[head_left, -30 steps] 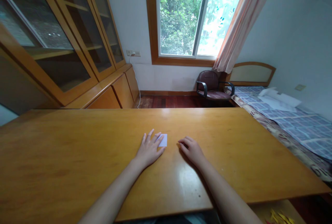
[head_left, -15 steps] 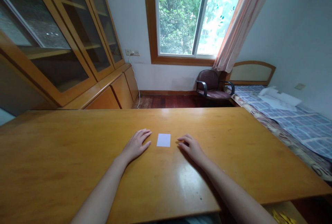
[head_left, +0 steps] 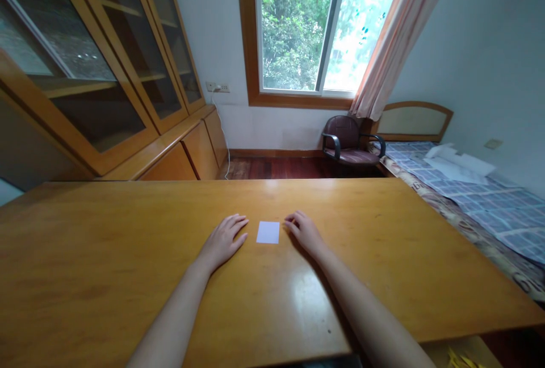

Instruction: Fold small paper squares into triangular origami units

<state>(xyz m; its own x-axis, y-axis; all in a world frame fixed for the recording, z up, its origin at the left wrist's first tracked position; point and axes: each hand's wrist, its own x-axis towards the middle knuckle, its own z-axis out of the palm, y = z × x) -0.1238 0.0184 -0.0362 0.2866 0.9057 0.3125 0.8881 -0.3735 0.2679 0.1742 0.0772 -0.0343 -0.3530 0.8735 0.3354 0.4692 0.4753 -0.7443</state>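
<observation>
A small square sheet of pale lavender paper point(head_left: 268, 233) lies flat on the wooden table point(head_left: 128, 260). To its left, my left hand point(head_left: 223, 238) rests palm down on the tabletop, fingers stretched out and thumb apart, holding nothing. My right hand point(head_left: 305, 233) hovers close by the paper's upper right corner. Its fingers are loosely bent and somewhat apart, with nothing visible in them. A narrow strip of tabletop shows between each hand and the paper.
Beyond the table's far edge stand a glass-door cabinet point(head_left: 149, 44) on the left and a maroon armchair point(head_left: 347, 141) below the window. A bed with a checked cover point(head_left: 489, 197) is on the right. Yellow items point(head_left: 462, 359) lie below the table's front right edge.
My right hand has moved left and slightly away from me, closer to the paper's upper right corner. My left hand and the paper have stayed in place.
</observation>
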